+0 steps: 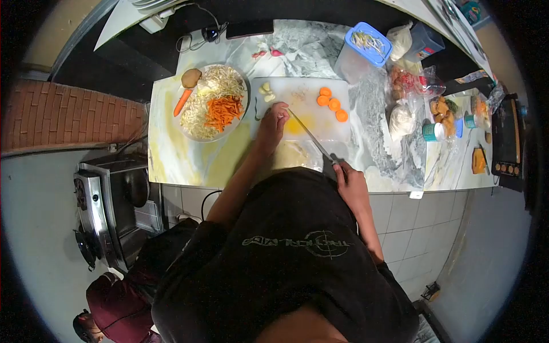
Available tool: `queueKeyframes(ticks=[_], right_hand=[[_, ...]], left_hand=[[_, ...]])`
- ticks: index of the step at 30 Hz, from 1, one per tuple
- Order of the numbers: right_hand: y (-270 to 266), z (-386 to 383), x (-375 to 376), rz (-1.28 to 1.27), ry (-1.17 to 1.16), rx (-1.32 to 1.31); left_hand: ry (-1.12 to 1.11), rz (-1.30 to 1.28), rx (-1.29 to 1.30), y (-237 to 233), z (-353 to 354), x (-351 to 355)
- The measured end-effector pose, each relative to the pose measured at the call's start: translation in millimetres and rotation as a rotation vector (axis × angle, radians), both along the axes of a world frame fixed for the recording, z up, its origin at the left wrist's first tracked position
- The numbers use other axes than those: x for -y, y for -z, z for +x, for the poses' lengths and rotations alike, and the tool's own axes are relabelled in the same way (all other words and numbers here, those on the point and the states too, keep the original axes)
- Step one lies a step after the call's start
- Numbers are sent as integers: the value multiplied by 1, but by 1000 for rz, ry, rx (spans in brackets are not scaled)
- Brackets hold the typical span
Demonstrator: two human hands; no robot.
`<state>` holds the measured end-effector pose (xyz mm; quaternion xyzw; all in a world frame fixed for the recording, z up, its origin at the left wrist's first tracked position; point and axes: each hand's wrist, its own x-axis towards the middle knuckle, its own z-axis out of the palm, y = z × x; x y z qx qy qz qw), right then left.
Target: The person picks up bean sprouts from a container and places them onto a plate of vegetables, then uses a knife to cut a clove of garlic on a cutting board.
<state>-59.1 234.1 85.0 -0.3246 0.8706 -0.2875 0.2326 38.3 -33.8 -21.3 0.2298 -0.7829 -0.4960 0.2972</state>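
My right hand [351, 186] grips a kitchen knife [311, 136] by its handle at the front edge of the white cutting board [309, 86]. The blade points away to the left, its tip near the fingers of my left hand [273, 123]. Those fingers are curled together over the board; whatever they hold, if anything, is hidden. Just beyond them lie peeled garlic cloves [266, 90]. Several carrot slices [335, 104] rest on the board's right side. To the left, a plate [246, 94] carries pale shreds, carrot strips [223, 111], a carrot piece [182, 103] and a brown round item [191, 78].
Small red shallots [277, 52] lie behind the board. A blue-lidded container [349, 60] with sprouts on top stands back right, beside bagged food [403, 120] and a jar [433, 132]. A stove [94, 197] is at left; another person [117, 306] is low left.
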Motion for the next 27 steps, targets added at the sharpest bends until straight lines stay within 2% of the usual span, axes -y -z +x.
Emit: queueKeyframes(ticks=[4,10,12,15,22,25,27], right_hand=[[-14,1,6,100,-7,27],[-16,2,7,117,-26,-17],[-14,2,7,127,-30,-35],[-15,-1,7,155,-54,-71],[-16,-6,12,229,-116,-209],[-15,-9,16,224,-116,-180],[-16,-14,19,208,-108,-182]], left_hand=[[-2,-35,-49,11,-1,2],[9,-39,-88,13,-2,2],[-11,-110,-81,12,-3,2],[-23,-104,-17,9,-1,1],[-3,-97,-44,8,0,2],[-1,-134,-68,9,1,4],[4,-53,-90,7,1,3]])
